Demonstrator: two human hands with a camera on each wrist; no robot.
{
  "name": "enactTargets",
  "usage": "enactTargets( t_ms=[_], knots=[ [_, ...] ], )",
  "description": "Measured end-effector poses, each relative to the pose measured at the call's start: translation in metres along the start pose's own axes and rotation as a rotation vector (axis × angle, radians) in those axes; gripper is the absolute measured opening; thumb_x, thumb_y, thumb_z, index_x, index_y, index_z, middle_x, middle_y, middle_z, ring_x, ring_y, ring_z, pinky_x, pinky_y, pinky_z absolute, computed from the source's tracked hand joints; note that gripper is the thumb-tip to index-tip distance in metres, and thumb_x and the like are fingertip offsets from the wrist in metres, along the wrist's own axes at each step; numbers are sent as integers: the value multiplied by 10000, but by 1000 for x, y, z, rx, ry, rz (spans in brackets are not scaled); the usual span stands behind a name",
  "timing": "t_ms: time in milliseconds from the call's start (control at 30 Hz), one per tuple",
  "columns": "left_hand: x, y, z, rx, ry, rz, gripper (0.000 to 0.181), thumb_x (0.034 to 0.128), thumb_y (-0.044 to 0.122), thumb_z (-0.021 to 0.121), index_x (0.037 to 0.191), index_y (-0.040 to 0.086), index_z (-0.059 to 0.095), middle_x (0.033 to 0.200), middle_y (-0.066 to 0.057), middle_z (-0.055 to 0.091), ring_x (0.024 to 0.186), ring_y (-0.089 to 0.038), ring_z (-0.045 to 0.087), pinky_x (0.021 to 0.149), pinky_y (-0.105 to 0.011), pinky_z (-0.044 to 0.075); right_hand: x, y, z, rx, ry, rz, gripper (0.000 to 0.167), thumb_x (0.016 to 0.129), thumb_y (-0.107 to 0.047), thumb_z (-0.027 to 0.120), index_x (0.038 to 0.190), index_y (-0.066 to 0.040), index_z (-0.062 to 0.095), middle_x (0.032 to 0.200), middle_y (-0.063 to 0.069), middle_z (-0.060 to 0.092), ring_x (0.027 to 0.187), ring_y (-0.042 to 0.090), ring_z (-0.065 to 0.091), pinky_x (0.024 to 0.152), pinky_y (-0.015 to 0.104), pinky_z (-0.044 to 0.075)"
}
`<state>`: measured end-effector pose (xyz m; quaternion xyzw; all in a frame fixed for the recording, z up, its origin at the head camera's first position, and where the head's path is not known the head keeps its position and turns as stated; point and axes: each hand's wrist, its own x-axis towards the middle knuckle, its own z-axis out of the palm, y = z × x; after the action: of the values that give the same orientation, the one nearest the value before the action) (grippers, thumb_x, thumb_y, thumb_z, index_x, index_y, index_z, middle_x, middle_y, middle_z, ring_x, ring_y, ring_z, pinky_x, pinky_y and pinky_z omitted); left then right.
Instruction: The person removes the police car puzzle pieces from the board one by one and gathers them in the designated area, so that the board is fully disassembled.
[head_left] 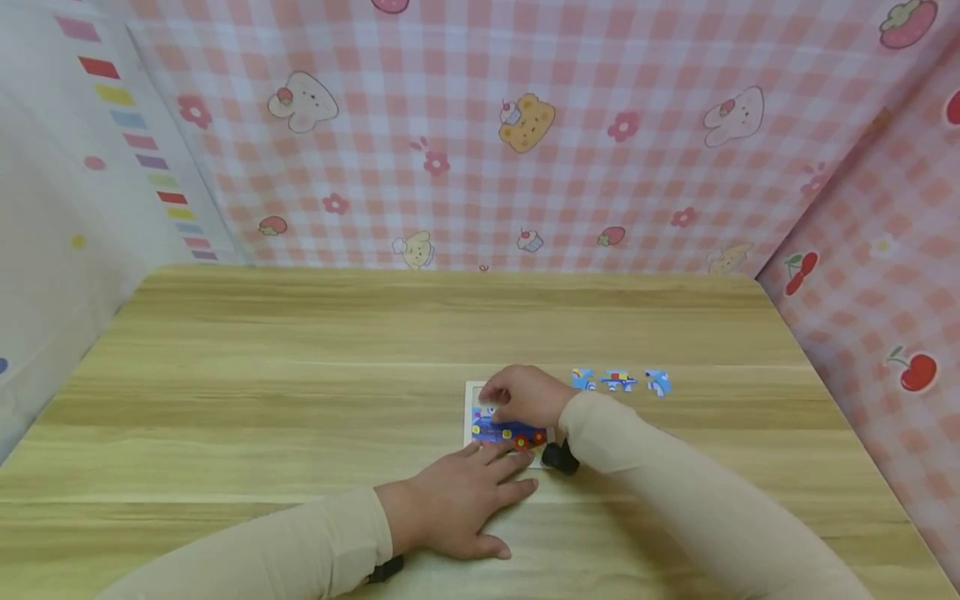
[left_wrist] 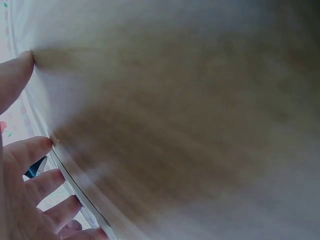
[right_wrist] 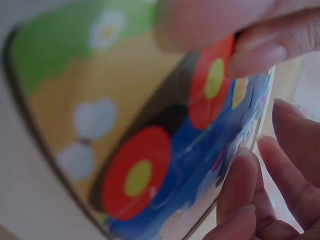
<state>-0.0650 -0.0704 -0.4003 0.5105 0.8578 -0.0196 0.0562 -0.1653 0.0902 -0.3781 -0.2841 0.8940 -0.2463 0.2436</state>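
The right beige sleeve [head_left: 697, 483] slants in from the four o'clock side of the puzzle tray [head_left: 468, 417], the left sleeve [head_left: 285, 542] from eight, above a wood-grain table [head_left: 285, 375]. The left hand [head_left: 468, 504] lies spread at the tray's seven o'clock, fingertips touching it, gripping nothing. The right hand [head_left: 528, 396] bends over its one o'clock part; whether it pinches anything, I cannot tell. Three loose puzzle pieces [head_left: 618, 382] lie on the table at two o'clock.

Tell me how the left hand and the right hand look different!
The left hand spreads its fingers, while the right hand curls its own. The left hand is at the puzzle's near side; the right hand is at its farther part. Both come from beige sleeves.
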Motion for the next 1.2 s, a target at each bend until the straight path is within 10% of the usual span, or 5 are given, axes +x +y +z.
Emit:
enactTargets(
  t_ms=[1200],
  knots=[
    [0,0,0,17,15,5,712,883,641,514,1441,203,462,1533,-82,349,1383,-291,343,1053,-429,394,2,-4,7,130,36,-23,122,835,6,695,910,-80,652,825,-8,611,786,105,533,774,260,454]
  ],
)
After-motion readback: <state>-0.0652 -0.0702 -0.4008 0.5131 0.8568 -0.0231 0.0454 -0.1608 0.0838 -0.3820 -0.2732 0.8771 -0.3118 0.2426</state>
